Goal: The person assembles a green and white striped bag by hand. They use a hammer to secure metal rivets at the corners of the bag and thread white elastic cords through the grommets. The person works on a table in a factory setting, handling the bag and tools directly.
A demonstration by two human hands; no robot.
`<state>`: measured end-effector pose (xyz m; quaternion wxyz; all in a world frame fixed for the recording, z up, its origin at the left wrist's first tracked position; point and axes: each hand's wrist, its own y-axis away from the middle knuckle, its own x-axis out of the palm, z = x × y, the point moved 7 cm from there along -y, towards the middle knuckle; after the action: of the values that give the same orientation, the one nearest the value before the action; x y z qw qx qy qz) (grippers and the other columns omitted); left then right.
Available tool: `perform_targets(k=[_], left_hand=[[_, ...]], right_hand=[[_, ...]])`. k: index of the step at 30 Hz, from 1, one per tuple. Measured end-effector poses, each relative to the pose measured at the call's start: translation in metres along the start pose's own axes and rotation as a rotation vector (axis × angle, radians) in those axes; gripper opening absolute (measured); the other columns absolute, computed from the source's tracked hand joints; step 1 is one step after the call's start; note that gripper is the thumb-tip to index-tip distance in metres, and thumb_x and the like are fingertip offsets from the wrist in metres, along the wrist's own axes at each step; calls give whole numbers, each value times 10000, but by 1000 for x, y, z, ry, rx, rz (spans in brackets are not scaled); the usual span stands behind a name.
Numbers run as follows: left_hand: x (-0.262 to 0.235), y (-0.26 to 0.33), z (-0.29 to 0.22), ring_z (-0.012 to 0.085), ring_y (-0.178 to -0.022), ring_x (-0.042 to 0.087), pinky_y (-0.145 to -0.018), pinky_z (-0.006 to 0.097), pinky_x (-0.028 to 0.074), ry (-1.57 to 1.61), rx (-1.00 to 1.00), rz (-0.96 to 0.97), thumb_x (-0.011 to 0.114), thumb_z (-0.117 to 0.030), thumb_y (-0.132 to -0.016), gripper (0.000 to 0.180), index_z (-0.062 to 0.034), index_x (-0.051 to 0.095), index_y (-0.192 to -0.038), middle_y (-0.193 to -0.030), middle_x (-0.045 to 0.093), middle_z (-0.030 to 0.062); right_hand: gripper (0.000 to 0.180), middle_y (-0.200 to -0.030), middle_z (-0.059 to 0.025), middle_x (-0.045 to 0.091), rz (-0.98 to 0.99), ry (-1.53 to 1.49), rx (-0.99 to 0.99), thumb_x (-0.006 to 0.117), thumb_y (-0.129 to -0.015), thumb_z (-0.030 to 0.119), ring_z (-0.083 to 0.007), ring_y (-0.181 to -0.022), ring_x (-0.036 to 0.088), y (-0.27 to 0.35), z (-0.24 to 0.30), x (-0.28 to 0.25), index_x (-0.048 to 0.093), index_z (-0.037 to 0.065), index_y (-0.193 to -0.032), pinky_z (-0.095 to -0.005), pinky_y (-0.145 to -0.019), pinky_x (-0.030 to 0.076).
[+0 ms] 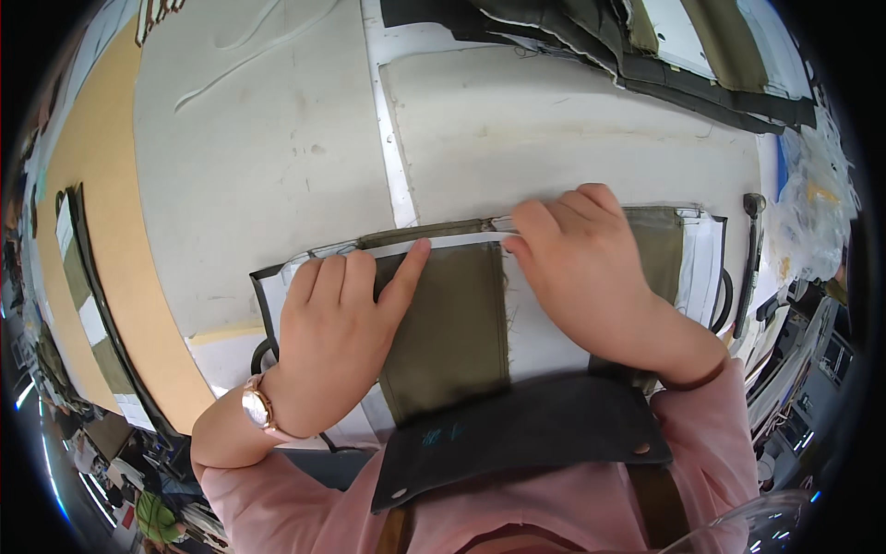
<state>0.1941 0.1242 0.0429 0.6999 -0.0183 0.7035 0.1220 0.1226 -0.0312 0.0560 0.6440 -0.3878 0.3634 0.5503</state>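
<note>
An olive-green fabric panel (452, 314) lies on a white backing sheet (544, 337) on the padded work table (277, 148). A narrow white strip (452, 242) runs along the panel's top edge. My left hand (337, 337), with a wristwatch, lies flat on the panel's left side, thumb pressing the strip. My right hand (581, 268) pinches the strip's right part between fingertips and thumb. A second olive panel (660, 249) shows beyond my right hand.
A stack of dark and olive fabric pieces (664, 55) lies at the table's far right. A dark tool handle (749, 268) rests by the right edge. More cut pieces (88, 323) lie on the tan board at left. A dark apron (517, 434) covers my front.
</note>
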Motion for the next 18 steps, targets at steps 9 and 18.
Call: perform_targets(k=[9, 18], left_hand=[[4, -2, -18, 274, -1070, 571, -955, 376, 498, 105, 50, -105, 635, -233, -872, 548, 20, 560, -1352, -1180, 568, 163], [2, -12, -23, 238, -912, 582, -812, 315, 542, -21, 60, -125, 645, -298, -872, 622, -195, 501, -1468, -1037, 579, 131]], right_hand=[[136, -710, -143, 596, 132, -150, 234, 629, -890, 79, -363, -690, 591, 26, -36, -19, 572, 19, -782, -437, -664, 479], [145, -742, -156, 620, 101, -84, 257, 634, -876, 105, -367, -748, 624, 27, -50, -2, 589, 10, -778, -462, -687, 500]])
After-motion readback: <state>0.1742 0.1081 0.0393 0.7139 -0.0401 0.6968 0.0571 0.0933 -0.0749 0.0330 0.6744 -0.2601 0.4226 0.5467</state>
